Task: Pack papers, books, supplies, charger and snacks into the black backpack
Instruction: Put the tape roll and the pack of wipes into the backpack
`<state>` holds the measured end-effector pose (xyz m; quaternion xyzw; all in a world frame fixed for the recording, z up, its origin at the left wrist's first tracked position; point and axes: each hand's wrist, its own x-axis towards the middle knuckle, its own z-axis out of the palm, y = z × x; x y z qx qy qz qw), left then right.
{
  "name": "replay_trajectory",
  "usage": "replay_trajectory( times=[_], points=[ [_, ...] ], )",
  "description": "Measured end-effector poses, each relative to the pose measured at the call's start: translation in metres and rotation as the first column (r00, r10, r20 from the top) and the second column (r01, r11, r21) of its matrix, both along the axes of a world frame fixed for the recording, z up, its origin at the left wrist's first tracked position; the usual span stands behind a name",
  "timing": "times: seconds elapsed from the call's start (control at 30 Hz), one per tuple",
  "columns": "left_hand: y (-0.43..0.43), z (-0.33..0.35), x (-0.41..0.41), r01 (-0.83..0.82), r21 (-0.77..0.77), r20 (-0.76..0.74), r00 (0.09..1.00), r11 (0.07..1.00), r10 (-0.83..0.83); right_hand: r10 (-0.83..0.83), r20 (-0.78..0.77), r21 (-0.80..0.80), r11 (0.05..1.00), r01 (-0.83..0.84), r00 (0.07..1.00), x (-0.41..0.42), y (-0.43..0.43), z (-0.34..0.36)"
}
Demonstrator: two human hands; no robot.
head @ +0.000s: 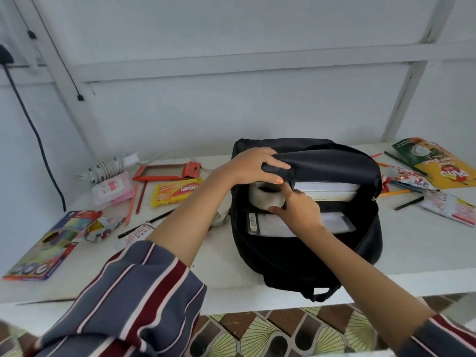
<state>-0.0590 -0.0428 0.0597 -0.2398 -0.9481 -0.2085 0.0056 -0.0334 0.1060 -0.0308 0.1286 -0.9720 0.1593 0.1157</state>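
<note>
The black backpack (304,256) lies open on the white table (422,243). My left hand (255,163) grips the upper flap (324,161) and holds it up. My right hand (298,210) reaches into the opening and holds a roll of clear tape (265,195) between thumb and fingers. Inside the bag lie a thick white book (327,190) and papers in a clear sleeve (268,226). A white charger with its coiled cable (108,167) sits at the back left. A yellow wafer snack pack (177,191) lies left of the bag.
On the left lie a colourful box (49,246), a pink packet (113,189), a red frame (164,172) and pencils. On the right lie snack packets (450,206), a green and yellow pouch (438,161) and more pencils (409,203). Tiled floor shows below the table's front edge.
</note>
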Motion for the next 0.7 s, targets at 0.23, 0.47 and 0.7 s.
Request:
replay_trajectory(
  times=[0.23, 0.47, 0.7],
  points=[
    [-0.003, -0.004, -0.001, 0.034, 0.035, 0.004, 0.999, 0.999, -0.034, 0.235, 0.056, -0.114, 0.967, -0.227, 0.970, 0.015, -0.004, -0.002],
    [-0.004, -0.012, -0.006, 0.047, -0.006, -0.020, 0.999, 0.999, -0.047, 0.273, 0.103, -0.131, 0.957, -0.259, 0.956, -0.013, -0.012, 0.005],
    [-0.005, -0.017, 0.004, 0.032, 0.055, 0.093, 0.995, 0.998, -0.037, 0.318, 0.260, -0.041, 0.947, -0.318, 0.912, -0.012, -0.012, 0.006]
  ],
)
